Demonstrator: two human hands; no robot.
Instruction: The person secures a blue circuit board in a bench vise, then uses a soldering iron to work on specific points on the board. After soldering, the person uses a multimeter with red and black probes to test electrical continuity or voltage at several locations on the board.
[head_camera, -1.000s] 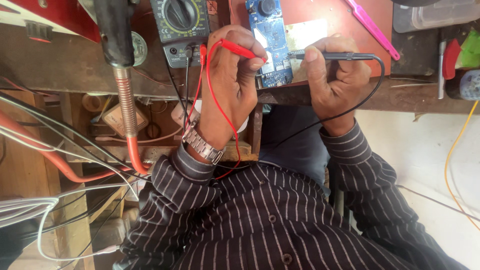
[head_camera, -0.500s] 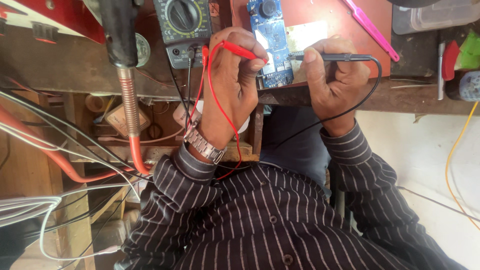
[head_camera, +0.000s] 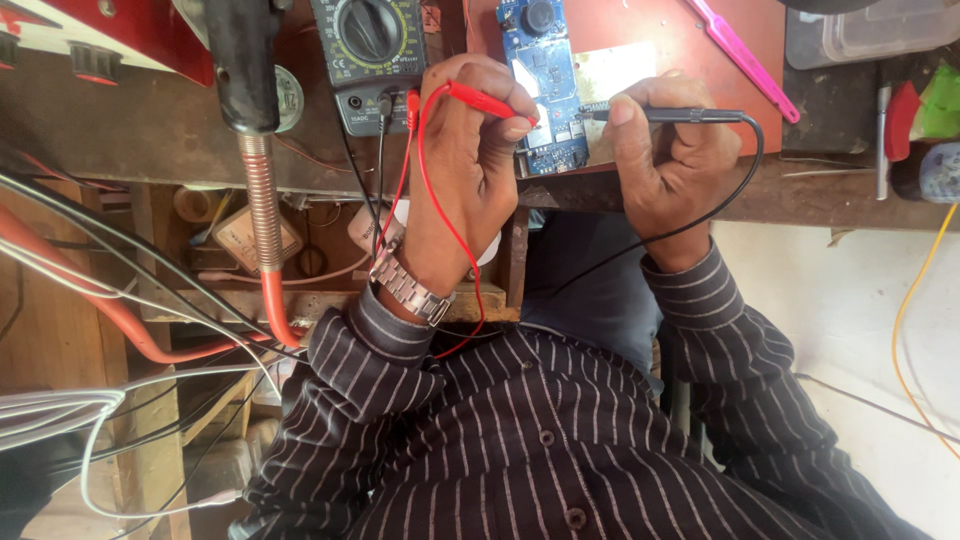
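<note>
Far left: white & black wires hang by a wooden frame, w/ an orange hose running up into a black handle. Next, a dark multimeter sits on the bench edge, red & black leads plugged in at its bottom. Left hand, metal watch on wrist, is closed round the red probe, pinched btwn thumb & fingers, tip at the blue circuit board. Board lies on the red mat, just beside both hands. Right hand is curled tight on the black probe, tip touching board's right edge. Pink tool lies past it, then a clear plastic box far right
</note>
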